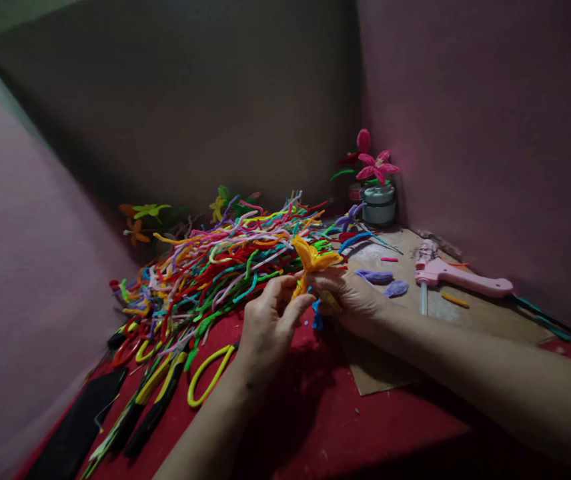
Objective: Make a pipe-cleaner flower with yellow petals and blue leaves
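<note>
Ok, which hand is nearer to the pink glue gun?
Right. The right hand is left of the glue gun; the left hand is farther left, on the far side of the right hand.

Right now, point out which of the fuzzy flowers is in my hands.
The golden-yellow flower, held between your left hand and right hand. The pink flower above the gray pot and the purple flower are untouched.

Lone head camera, looking forward and down, fairly close above left hand (265,323) and right hand (358,300), walls (475,133) beyond.
</note>
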